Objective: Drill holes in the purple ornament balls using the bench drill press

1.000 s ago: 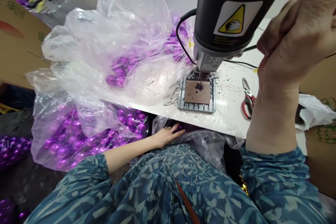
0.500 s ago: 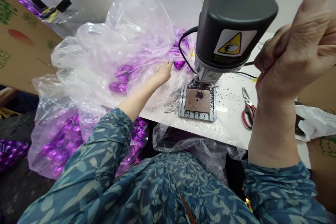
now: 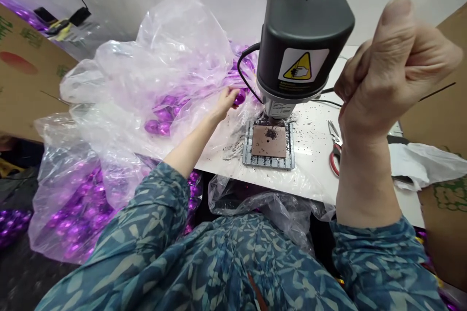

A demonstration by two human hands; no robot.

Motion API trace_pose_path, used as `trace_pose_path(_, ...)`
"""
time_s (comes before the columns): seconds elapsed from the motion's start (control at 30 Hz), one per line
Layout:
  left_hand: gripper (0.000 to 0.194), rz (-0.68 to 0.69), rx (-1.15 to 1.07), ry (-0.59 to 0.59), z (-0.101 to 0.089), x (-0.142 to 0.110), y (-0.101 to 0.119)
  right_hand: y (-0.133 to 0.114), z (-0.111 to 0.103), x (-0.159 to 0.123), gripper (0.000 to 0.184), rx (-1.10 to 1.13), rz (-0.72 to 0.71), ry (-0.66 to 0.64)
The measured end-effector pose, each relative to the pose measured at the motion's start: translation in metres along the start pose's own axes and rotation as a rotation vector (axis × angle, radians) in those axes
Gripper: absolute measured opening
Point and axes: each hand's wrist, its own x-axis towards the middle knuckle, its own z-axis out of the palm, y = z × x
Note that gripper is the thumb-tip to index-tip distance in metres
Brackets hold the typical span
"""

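Note:
My left hand (image 3: pixel 226 99) pinches a shiny purple bauble (image 3: pixel 240 97) beside the plastic bag at the back of the table. My right hand (image 3: pixel 396 58) is a raised fist to the right of the bench drill's dark motor housing (image 3: pixel 304 22), and whatever it grips is hidden. Below the housing, a brown square pad (image 3: pixel 260 148) with a small hole and dark shavings lies on a grey slotted base plate (image 3: pixel 268 162). More purple baubles (image 3: pixel 164 116) show at the mouth of the clear bag (image 3: pixel 146 68) next to my left forearm.
Red-handled scissors (image 3: pixel 334 155) lie right of the base plate. Dark shavings are scattered over the white table (image 3: pixel 310 170). Cardboard boxes (image 3: pixel 29 68) stand at both sides. A bag of purple baubles (image 3: pixel 80 214) hangs at lower left; a white wrapper (image 3: pixel 412 165) is at right.
My left hand now shows a purple bauble between its fingers, where it was reaching at the bag before. My right fist stays raised. The view has shifted slightly.

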Motion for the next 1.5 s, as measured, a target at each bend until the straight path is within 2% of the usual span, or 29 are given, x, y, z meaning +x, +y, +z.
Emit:
trace_pose_path(0.07,0.039,-0.127,-0.195,0.016,-0.016,-0.027,0.009,-0.002,0.001,0.0,0.084,-0.017,0.01,-0.004)
trace_pose_path(0.1,0.044,-0.147,-0.279,0.003,-0.023,-0.043,0.016,-0.003,0.002,0.0,0.083,-0.028,0.019,-0.004)
trace_pose_path(0.17,0.054,-0.098,-0.366,-0.078,-0.03,-0.076,0.029,-0.006,0.003,-0.001,0.081,-0.054,0.043,-0.007)
trace_pose_path(0.27,0.07,-0.009,-0.382,-0.241,-0.023,-0.121,0.044,-0.007,0.002,-0.002,0.077,-0.088,0.064,-0.011)
trace_pose_path(0.37,0.075,0.036,-0.355,-0.375,0.0,-0.145,0.044,-0.005,-0.001,0.0,0.075,-0.126,0.068,-0.041)
trace_pose_path(0.5,0.077,0.02,-0.333,-0.383,0.028,-0.147,0.03,0.0,-0.004,0.003,0.075,-0.145,0.051,-0.084)
trace_pose_path(0.6,0.067,0.017,-0.269,-0.347,0.039,-0.14,0.025,0.003,-0.003,0.003,0.076,-0.125,0.024,-0.089)
trace_pose_path(0.77,0.058,0.093,-0.046,-0.288,0.044,-0.136,0.036,-0.001,0.0,0.003,0.073,-0.067,0.036,-0.091)
trace_pose_path(0.97,0.049,0.254,0.14,-0.224,0.058,-0.141,0.054,-0.015,-0.003,0.005,0.076,-0.033,0.167,-0.176)
trace_pose_path(1.03,0.05,0.251,0.127,-0.215,0.066,-0.144,0.054,-0.019,-0.003,0.005,0.074,-0.027,0.185,-0.174)
trace_pose_path(1.17,0.062,0.161,0.017,-0.158,0.077,-0.15,0.046,-0.023,-0.003,0.005,0.07,-0.033,0.198,-0.177)
trace_pose_path(1.27,0.061,0.123,-0.021,-0.138,0.082,-0.152,0.039,-0.019,-0.003,0.006,0.072,-0.035,0.185,-0.173)
trace_pose_path(1.5,0.062,0.166,-0.038,-0.125,0.088,-0.153,0.031,-0.012,-0.006,-0.001,0.081,-0.035,0.101,-0.136)
